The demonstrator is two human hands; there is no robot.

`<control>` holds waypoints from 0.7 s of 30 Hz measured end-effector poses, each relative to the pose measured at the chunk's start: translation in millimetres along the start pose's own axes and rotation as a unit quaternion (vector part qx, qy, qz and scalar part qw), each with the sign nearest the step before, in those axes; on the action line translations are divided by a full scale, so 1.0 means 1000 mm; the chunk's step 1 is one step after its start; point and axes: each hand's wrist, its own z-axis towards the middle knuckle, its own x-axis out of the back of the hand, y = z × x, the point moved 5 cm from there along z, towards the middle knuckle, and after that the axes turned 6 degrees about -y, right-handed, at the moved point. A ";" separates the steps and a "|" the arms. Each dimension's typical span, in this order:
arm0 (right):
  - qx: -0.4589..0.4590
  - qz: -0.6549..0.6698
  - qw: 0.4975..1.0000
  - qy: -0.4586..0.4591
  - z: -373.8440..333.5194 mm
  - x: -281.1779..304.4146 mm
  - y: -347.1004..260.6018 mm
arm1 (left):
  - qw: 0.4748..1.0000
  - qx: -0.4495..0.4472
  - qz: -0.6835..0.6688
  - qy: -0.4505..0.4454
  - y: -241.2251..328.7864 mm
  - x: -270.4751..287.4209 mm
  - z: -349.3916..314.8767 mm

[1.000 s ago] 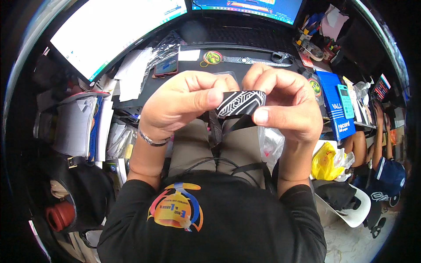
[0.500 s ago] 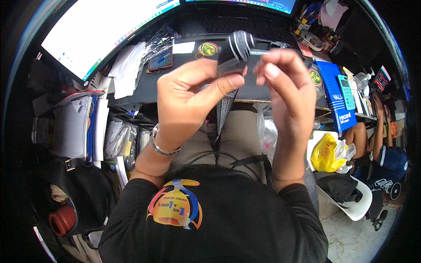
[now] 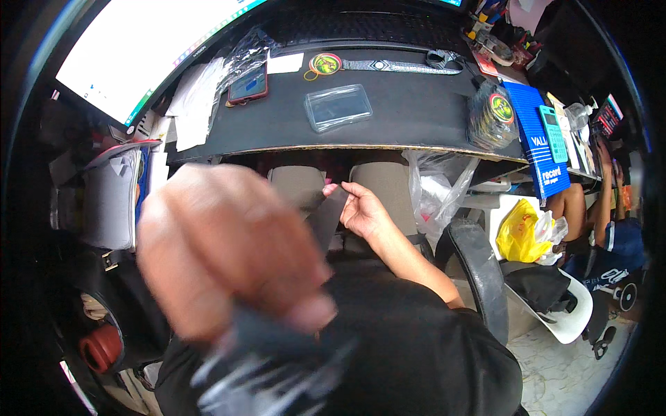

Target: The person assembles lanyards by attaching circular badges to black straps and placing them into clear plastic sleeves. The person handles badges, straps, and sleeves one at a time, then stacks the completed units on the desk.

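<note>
My left hand [image 3: 222, 249] is large and blurred, raised close to the camera over my chest. Its curled fingers grip a dark lanyard [image 3: 270, 367] with white markings, smeared by motion. Lower down, above my lap, my right hand [image 3: 364, 211] has fingers pinched at a dark strap [image 3: 325, 218] that runs toward my left hand. Whether this strap is one piece with the lanyard is hidden behind my left hand. On the desk [image 3: 409, 114] lies a clear rectangular plastic case [image 3: 338, 107]. Behind it a grey patterned lanyard [image 3: 402, 67] stretches beside a round badge [image 3: 325, 64].
A phone [image 3: 248, 87] and papers [image 3: 191, 107] lie at the desk's left. Stacked round badges [image 3: 491, 121], a blue record book [image 3: 538, 149] and a teal calculator [image 3: 553, 135] are at the right. A clear bag [image 3: 440, 187] hangs below the edge. Another person's arm [image 3: 603, 187] shows far right.
My left hand has come down and toward the camera with the lanyard. My right hand has dropped from above the desk to over my lap. The clear case on the desk is now uncovered.
</note>
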 end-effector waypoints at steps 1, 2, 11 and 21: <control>0.019 0.019 0.999 0.025 0.000 0.003 -0.002 | 0.998 -0.016 -0.058 -0.008 0.007 0.001 -0.001; 0.033 0.023 0.999 0.033 -0.001 0.004 -0.004 | 0.996 -0.041 -0.080 -0.014 0.014 0.000 -0.002; 0.197 0.029 0.980 0.014 -0.067 -0.008 -0.061 | 0.968 -0.110 -0.225 0.027 0.041 0.005 -0.039; 0.415 -0.186 0.890 -0.030 -0.130 -0.063 -0.101 | 0.955 0.250 0.038 0.155 -0.056 0.017 -0.029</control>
